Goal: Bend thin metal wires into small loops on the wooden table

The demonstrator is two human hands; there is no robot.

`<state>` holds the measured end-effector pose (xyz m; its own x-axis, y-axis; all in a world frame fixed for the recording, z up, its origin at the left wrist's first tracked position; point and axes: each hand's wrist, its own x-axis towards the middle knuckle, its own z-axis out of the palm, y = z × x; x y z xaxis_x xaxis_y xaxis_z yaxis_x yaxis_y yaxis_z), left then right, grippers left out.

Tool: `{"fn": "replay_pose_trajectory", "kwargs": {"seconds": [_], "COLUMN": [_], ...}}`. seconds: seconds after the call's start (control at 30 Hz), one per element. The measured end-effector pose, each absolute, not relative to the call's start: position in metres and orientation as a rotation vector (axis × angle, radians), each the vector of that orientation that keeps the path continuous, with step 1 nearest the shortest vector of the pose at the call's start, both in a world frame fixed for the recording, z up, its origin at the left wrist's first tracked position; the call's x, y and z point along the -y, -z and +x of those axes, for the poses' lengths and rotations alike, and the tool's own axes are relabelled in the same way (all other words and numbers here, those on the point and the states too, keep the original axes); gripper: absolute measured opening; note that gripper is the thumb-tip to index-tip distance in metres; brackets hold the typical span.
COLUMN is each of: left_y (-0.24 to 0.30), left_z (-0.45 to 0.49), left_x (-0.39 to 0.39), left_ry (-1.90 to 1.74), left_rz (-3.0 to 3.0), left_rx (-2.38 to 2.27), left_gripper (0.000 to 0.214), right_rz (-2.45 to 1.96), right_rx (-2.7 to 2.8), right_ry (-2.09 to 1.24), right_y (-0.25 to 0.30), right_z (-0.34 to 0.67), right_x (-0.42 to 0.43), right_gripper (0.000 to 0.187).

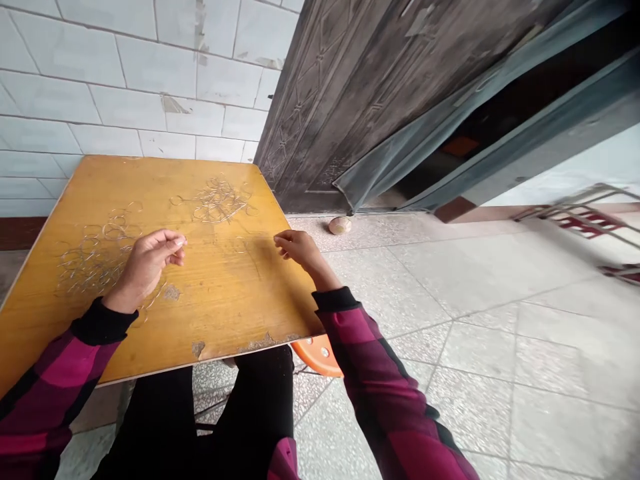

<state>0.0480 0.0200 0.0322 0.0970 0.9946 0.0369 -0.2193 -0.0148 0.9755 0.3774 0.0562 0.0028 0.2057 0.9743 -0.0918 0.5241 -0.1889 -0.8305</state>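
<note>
A worn yellow wooden table (220, 293) stands before me. My left hand (147, 263) hovers over its left half with fingers pinched together; what they hold is too small to name. My right hand (300, 250) is at the table's right edge, fingers curled in a pinch, its content hidden too. A tangle of thin wire rings (217, 200) lies at the far middle of the table. A second spread of wire rings (95, 257) lies at the left, just beyond my left hand. My sleeves are magenta and black check.
A white tiled wall (140, 80) backs the table. A dark metal door (380, 100) stands ajar to the right, with a small round stone (340, 225) at its foot. An orange stool (317, 353) shows under the table edge. Pale floor tiles (475, 320) stretch to the right.
</note>
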Motion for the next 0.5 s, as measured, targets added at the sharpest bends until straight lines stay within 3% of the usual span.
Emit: {"fn": "replay_pose_trajectory", "kwargs": {"seconds": [0.23,0.37,0.5], "left_y": [-0.073,-0.068,-0.049], "left_z": [0.005,-0.024,-0.062], "left_x": [-0.018,0.006,0.044], "left_ry": [-1.616,-1.346,-0.91], "left_rz": [1.277,1.533,1.951], "left_rx": [-1.029,-1.26,-1.438], "left_gripper": [0.014,0.014,0.014], "right_rz": [-1.342,-1.086,-1.019], "right_rx": [1.913,2.242,2.445], "right_ry": [-0.981,-0.859,-0.72], "right_y": [0.0,0.001,-0.001], "right_z": [0.3,0.251,0.216], "right_x": [-0.018,-0.013,-0.016], "right_gripper": [0.017,0.007,0.011]}}
